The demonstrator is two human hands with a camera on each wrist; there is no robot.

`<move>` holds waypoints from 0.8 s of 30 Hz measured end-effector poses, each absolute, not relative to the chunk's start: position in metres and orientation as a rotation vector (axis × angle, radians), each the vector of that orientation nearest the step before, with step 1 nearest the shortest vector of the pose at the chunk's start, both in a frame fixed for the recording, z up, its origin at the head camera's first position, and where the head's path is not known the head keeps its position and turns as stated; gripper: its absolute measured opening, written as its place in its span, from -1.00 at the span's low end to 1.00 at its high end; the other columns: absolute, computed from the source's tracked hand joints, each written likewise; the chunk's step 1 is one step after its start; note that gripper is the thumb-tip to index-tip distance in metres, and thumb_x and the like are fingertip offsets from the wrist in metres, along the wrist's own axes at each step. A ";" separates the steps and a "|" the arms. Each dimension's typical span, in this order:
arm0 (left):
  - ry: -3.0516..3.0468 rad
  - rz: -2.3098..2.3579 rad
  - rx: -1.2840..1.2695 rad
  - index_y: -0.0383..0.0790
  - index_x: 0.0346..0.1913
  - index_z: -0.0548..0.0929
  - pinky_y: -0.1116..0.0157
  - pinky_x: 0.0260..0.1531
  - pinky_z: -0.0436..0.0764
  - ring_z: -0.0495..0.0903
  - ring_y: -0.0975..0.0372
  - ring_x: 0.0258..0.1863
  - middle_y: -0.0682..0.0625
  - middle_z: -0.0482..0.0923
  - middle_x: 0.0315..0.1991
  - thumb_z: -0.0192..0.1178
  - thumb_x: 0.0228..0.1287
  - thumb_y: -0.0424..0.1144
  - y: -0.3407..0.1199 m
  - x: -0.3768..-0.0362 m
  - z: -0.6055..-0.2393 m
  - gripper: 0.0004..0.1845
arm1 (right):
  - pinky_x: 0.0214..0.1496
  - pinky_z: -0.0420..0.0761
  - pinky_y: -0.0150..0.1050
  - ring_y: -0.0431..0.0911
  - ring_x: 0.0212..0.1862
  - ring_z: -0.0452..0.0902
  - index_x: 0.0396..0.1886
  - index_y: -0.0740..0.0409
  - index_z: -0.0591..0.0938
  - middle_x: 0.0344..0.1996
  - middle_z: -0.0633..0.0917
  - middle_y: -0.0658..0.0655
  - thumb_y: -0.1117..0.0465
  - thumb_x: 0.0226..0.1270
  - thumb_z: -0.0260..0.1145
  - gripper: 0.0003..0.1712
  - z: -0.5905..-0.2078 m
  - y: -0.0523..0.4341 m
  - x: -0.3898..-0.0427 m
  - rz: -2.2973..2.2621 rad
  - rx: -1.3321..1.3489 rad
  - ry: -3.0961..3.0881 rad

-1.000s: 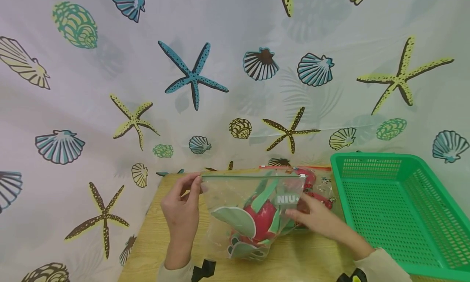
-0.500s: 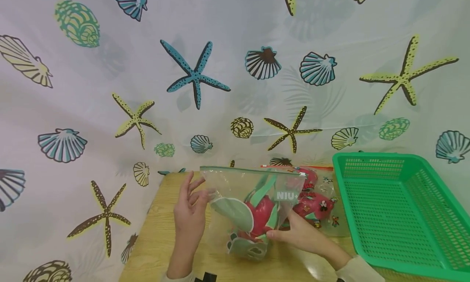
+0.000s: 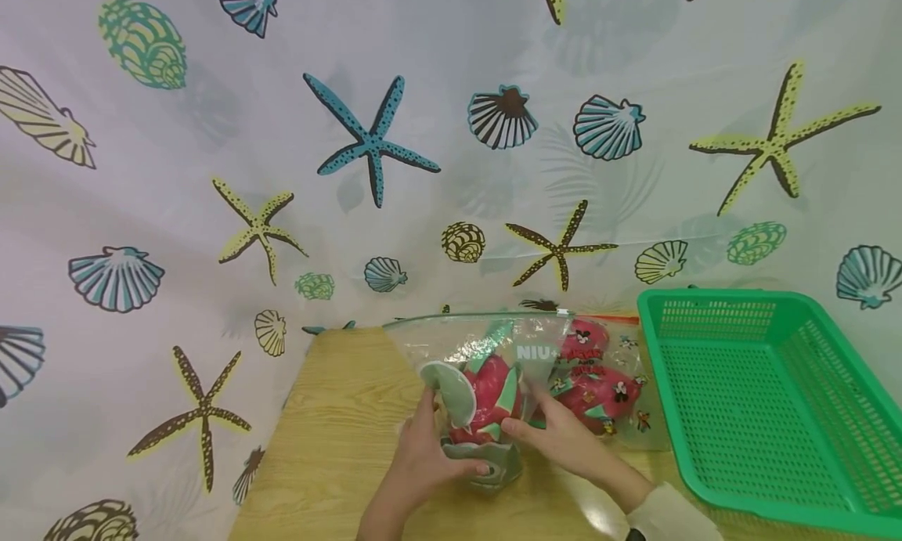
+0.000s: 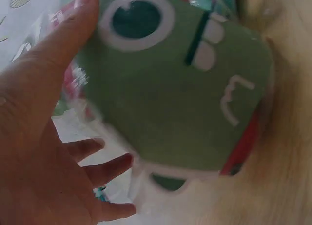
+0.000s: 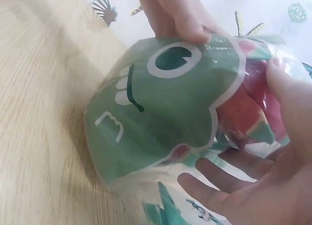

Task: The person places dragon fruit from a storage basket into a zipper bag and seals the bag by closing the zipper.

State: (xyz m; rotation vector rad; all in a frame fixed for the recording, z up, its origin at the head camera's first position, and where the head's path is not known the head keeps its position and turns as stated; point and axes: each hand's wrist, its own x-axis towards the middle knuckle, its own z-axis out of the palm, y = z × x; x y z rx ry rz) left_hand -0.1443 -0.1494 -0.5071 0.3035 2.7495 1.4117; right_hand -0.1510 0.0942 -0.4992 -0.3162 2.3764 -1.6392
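A clear zip bag (image 3: 486, 353) marked NIU stands on the wooden table (image 3: 331, 416). Inside it is a red and green plush toy (image 3: 493, 396) with a green cartoon face (image 4: 180, 88) (image 5: 165, 112). My left hand (image 3: 440, 447) grips the bag's lower left, thumb up the side and fingers curled beneath (image 4: 105, 169). My right hand (image 3: 557, 439) grips the lower right, with its thumb (image 5: 287, 88) on the red part and its fingers under the bag. In the right wrist view the left hand's fingers (image 5: 170, 15) show over the top of the toy.
A second clear bag (image 3: 606, 384) holding a red patterned item lies just behind, to the right. A green plastic basket (image 3: 761, 400) stands at the table's right. A shell and starfish curtain (image 3: 366, 149) hangs close behind and left of the table.
My left hand left the bag's top left corner and dropped to its bottom. My right hand slid lower and leftward. The bag now bunches round the toy between both hands.
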 end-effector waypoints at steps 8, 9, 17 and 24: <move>2.962 1.328 0.257 0.01 0.52 0.02 0.07 0.06 0.67 0.61 0.10 0.12 -0.03 0.55 0.22 0.52 -0.19 0.31 -0.133 -0.151 -0.516 0.25 | -0.07 0.69 -0.12 0.01 0.09 0.61 0.59 -0.03 0.06 0.14 0.61 0.22 -0.15 0.38 0.27 -0.07 -0.497 0.083 -0.156 -1.702 -0.196 2.386; 2.996 1.324 0.247 -0.03 0.53 0.03 0.08 0.05 0.68 0.63 0.10 0.11 -0.05 0.55 0.21 0.52 -0.16 0.28 -0.133 -0.151 -0.515 0.24 | -0.07 0.70 -0.12 0.04 0.11 0.61 0.59 -0.03 0.05 0.14 0.61 0.23 -0.14 0.39 0.27 -0.07 -0.497 0.083 -0.157 -1.725 -0.192 2.364; 2.992 1.457 0.159 -0.10 0.56 0.01 -0.02 0.17 0.60 0.53 0.04 0.24 -0.09 0.47 0.27 0.47 -0.01 0.22 -0.134 -0.162 -0.510 0.18 | 0.14 0.66 -0.02 0.14 0.24 0.52 0.59 -0.06 0.04 0.23 0.57 0.20 -0.04 0.36 0.34 -0.05 -0.498 0.081 -0.162 -1.770 -0.292 2.311; 2.945 1.497 0.050 -0.13 0.57 0.01 -0.09 0.23 0.54 0.49 -0.02 0.27 -0.16 0.41 0.34 0.45 0.05 0.18 -0.127 -0.176 -0.512 0.15 | 0.25 0.58 0.06 0.20 0.35 0.41 0.60 0.03 0.01 0.34 0.49 0.23 0.02 0.30 0.41 0.04 -0.503 0.076 -0.170 -1.765 -0.289 2.345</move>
